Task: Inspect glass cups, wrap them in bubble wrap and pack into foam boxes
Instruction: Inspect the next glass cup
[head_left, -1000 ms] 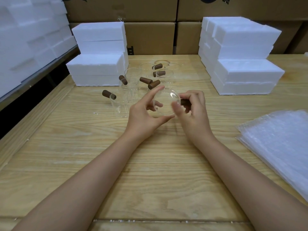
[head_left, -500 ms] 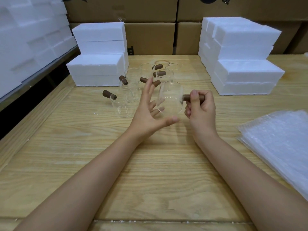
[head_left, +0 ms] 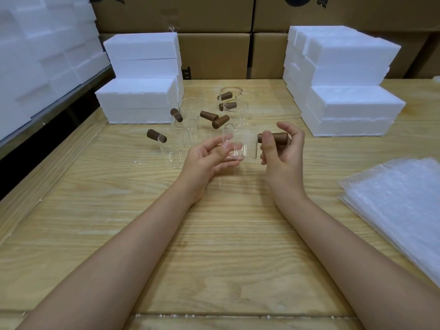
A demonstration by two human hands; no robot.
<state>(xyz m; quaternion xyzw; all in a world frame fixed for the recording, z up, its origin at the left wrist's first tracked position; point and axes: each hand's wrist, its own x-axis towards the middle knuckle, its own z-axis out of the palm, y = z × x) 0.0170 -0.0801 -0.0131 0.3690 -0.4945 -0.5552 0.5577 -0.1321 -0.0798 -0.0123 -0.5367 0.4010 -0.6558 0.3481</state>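
Glass cup [head_left: 242, 141], clear and upright, held just above a pale wooden worktop [head_left: 190, 234] between a person's two bare hands. The right hand [head_left: 283, 156] pinches the cup's short brown handle [head_left: 277, 136], which sticks out sideways to the right, with the thumb on the near side and the fingers curled over the far side. The left hand [head_left: 207, 158] lies palm up at the cup's lower left, its fingers bent against the glass wall and its thumb reaching under the base.

Behind the hands, more glass cups with brown handles [head_left: 190, 125] stand clustered on the worktop, their handles pointing various ways. White foam boxes are stacked on either side of them, one stack at the left [head_left: 140, 96] and a taller one at the right [head_left: 345, 91]. A pile of bubble wrap sheets [head_left: 400, 201] lies flat at the right edge. Brown cardboard cartons [head_left: 214, 55] line the back.
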